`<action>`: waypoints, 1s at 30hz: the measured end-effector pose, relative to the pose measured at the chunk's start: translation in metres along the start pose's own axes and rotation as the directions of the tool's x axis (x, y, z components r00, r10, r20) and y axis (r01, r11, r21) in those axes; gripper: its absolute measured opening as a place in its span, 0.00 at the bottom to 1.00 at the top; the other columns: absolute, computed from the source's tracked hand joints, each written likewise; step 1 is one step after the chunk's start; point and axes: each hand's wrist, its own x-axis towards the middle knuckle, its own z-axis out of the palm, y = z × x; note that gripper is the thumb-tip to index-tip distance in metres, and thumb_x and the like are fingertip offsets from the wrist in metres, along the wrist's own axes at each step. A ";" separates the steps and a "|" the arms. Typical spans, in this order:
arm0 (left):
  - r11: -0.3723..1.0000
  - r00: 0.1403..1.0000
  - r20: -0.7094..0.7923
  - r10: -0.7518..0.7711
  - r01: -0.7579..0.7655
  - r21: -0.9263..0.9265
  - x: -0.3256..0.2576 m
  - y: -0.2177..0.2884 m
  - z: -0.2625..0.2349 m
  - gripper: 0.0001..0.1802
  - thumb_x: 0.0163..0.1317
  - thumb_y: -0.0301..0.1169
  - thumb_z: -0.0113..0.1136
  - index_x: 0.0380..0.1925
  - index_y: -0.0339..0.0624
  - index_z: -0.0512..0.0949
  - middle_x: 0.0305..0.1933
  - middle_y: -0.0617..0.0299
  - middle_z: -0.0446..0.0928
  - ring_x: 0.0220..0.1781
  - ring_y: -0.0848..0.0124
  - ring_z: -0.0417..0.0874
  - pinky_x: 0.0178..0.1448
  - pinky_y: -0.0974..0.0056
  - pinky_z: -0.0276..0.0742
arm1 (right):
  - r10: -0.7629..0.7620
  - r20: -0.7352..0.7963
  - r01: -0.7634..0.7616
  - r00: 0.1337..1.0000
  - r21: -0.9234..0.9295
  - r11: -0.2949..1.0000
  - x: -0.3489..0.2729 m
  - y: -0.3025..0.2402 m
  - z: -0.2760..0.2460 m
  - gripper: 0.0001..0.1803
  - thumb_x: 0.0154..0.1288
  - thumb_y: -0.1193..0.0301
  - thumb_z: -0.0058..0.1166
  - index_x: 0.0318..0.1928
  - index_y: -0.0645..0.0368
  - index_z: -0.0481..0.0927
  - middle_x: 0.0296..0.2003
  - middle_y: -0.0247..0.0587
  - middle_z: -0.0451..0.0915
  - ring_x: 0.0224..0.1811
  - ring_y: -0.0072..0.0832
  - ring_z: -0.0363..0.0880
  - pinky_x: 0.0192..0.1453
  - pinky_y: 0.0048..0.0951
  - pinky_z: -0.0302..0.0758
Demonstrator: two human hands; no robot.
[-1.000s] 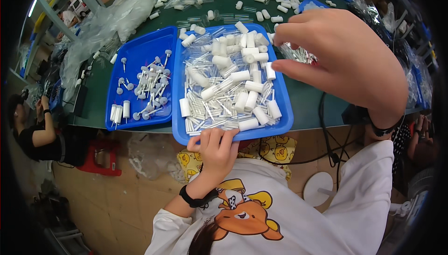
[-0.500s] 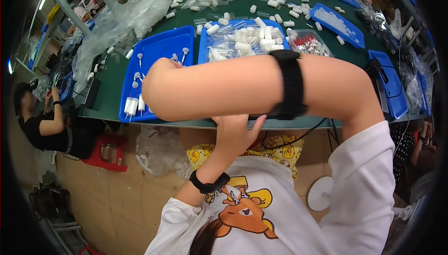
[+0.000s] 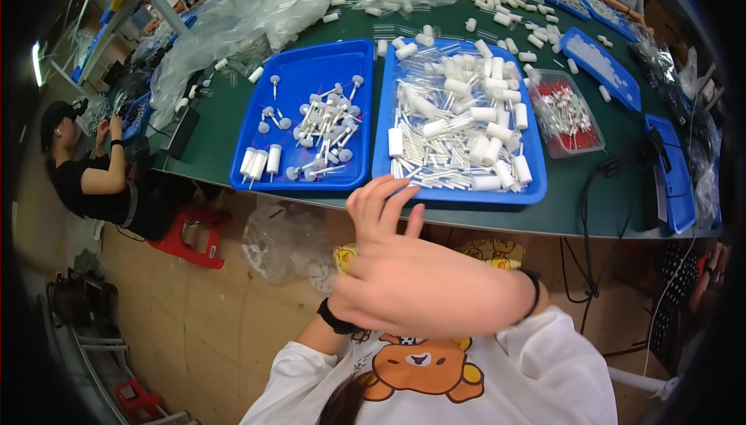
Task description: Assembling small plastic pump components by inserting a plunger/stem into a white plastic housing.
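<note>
My left hand [image 3: 382, 206] is at the near left corner of the right-hand blue tray [image 3: 378, 162], fingers spread and curved, with nothing visible in them. Across my left forearm lies my right hand [image 3: 396, 285], close to my body; its fingers are smeared by motion and partly hidden. White cylinders [image 3: 497, 131], clear tubes and thin white rods [image 3: 447, 167] fill the right-hand tray. In the left-hand blue tray [image 3: 260, 106] lie several rods with round grey-white heads [image 3: 330, 118] and thin red wires. Three white cylinders on rods [image 3: 260, 162] stand at its near left corner.
Right of the trays is a clear box [image 3: 581, 136] of red and white pieces. Loose white cylinders [image 3: 536, 33] and plastic bags [image 3: 233, 33] cover the far table. Black cables [image 3: 594, 215] hang at the right edge. Another person [image 3: 93, 168] works at the left.
My right arm has drawn back from over the left-hand tray to my left forearm. My left hand has come up to the right-hand tray's near edge. The view has shifted.
</note>
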 end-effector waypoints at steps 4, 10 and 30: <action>0.990 0.976 -0.209 -0.061 0.085 0.110 0.010 -0.031 -0.015 0.14 0.50 0.22 0.60 0.40 0.40 0.76 0.41 0.58 0.76 0.45 0.61 0.74 0.52 0.59 0.63 | 0.316 0.093 -0.329 0.944 0.305 0.893 -0.073 0.019 -0.025 0.11 0.60 0.64 0.54 0.31 0.61 0.76 0.25 0.42 0.75 0.31 0.37 0.74 0.41 0.35 0.69; 0.972 0.958 0.199 -0.204 0.175 0.157 0.057 -0.058 -0.077 0.08 0.51 0.20 0.58 0.34 0.39 0.78 0.34 0.60 0.77 0.40 0.65 0.76 0.48 0.64 0.64 | 0.631 0.056 -0.611 0.773 0.334 0.718 -0.133 0.050 -0.042 0.09 0.56 0.71 0.59 0.37 0.61 0.78 0.24 0.39 0.74 0.30 0.35 0.73 0.38 0.32 0.68; 0.964 0.798 0.582 -0.156 -0.007 0.267 0.104 -0.070 -0.088 0.05 0.49 0.20 0.59 0.28 0.36 0.75 0.32 0.57 0.73 0.37 0.60 0.74 0.44 0.62 0.67 | 0.493 0.092 -0.477 0.865 0.454 0.752 -0.141 0.060 -0.063 0.06 0.60 0.72 0.55 0.37 0.59 0.78 0.27 0.37 0.74 0.32 0.34 0.73 0.41 0.30 0.67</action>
